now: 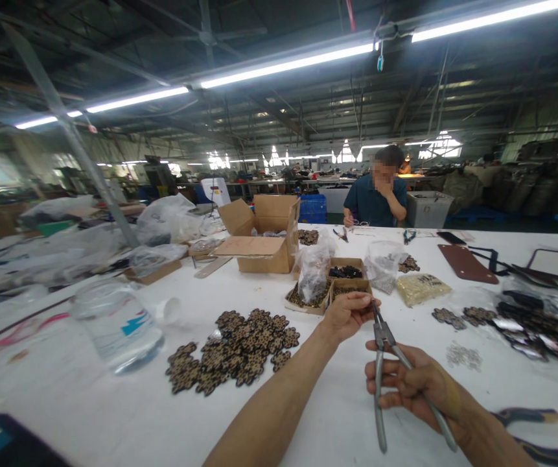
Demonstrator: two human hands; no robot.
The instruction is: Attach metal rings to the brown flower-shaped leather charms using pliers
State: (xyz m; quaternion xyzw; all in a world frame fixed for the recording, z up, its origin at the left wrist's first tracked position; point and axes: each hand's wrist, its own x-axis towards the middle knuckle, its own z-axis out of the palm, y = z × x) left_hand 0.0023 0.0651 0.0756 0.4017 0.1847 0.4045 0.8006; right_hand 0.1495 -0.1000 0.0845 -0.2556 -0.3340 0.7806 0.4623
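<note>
My right hand [417, 383] is wrapped round the grey handles of a pair of long-nosed pliers [384, 334], which point up and away from me with the handles spread. At their tips, the fingers of my left hand [349, 316] are pinched together; whatever they hold is too small to make out. Just beyond my left hand stand small cardboard boxes [363, 283] of tiny metal and dark parts. Left of my forearm lies a pile of brown-and-black flower-shaped pieces [240, 347]. Loose small clear bits [463, 357] are scattered right of the pliers.
A large clear water jug [116, 327] is at left. An open carton [266, 243] stands behind the pile. Another pair of pliers [526, 415] lies near my right forearm. More flower pieces [551, 324] and a bag of yellowish bits [422, 288] sit right. Opposite sits a person [373, 201].
</note>
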